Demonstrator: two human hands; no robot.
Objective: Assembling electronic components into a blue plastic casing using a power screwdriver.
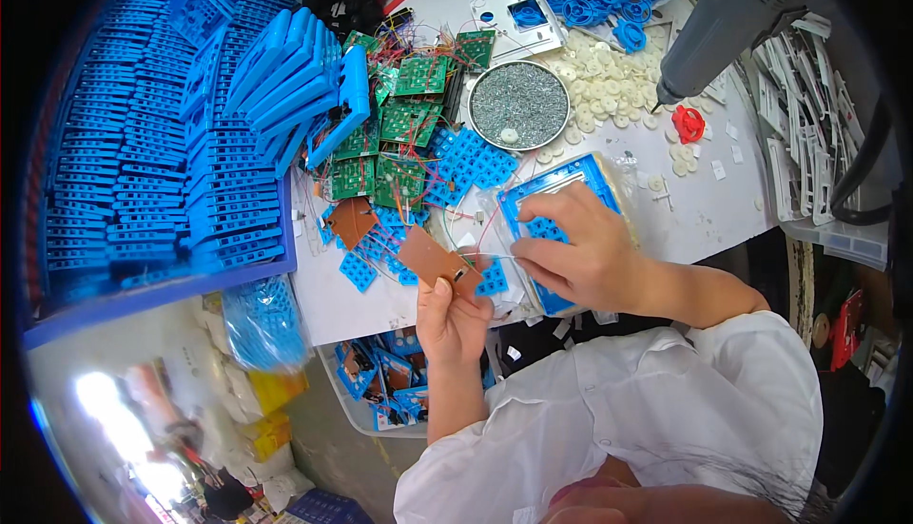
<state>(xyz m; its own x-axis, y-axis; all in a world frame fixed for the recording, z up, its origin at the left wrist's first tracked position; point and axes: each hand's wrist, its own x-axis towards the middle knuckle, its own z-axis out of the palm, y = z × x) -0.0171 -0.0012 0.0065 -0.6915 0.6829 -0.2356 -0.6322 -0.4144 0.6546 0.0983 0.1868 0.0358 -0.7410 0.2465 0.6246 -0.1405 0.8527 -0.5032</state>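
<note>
The shirt (666, 400) is white and loose, of softly creased cloth, with small pale buttons (590, 388) down its front. The right sleeve (770, 367) is wide and roughly elbow-length, its edge loose. The left hand (452, 324) and right hand (590, 248) are bare.

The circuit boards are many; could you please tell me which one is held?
The brown board in the left hand: it alone is held up, while the green boards lie heaped on the table.

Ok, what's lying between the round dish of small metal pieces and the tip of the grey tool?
A spread of cream discs lies between the dish and the grey tool, seen in the head view.
</note>
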